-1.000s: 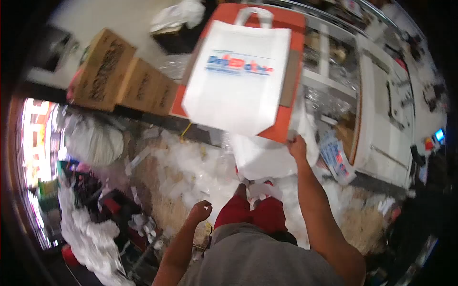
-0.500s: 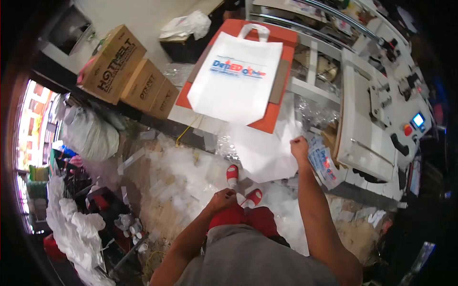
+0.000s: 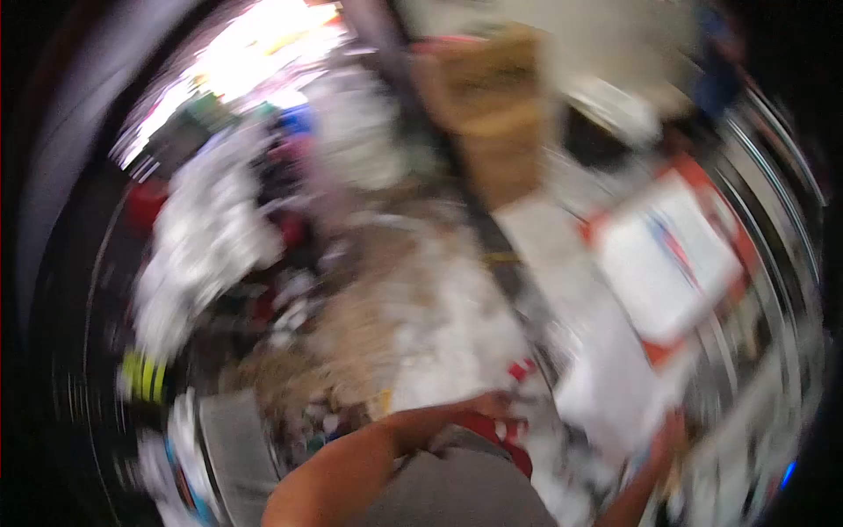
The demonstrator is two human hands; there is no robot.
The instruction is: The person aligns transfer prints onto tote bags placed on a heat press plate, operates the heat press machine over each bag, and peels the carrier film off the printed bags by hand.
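Note:
The view is smeared by motion. A white tote bag (image 3: 645, 277) with blue and red print lies flat on an orange-red board (image 3: 660, 354) at the right. Just below it, my right hand (image 3: 671, 436) is close to a loose white sheet (image 3: 606, 400) that hangs by the bench edge; whether they touch I cannot tell. My left hand (image 3: 492, 407) is low in front of my body, near my red shorts (image 3: 483, 429), apart from the bag. The fingers of both hands are too blurred to read.
Brown cardboard boxes (image 3: 496, 105) stand beyond the bench. Bunched white plastic (image 3: 211, 233) is piled at the left, with a grey, chair-like panel (image 3: 239, 439) below it. White scraps litter the floor (image 3: 448, 307). Metal rails (image 3: 768, 158) run along the right.
My view has swung left, so the bag and bench now sit further right and look rotated. My left hand is still near my body, and my right hand is still beside the white sheet.

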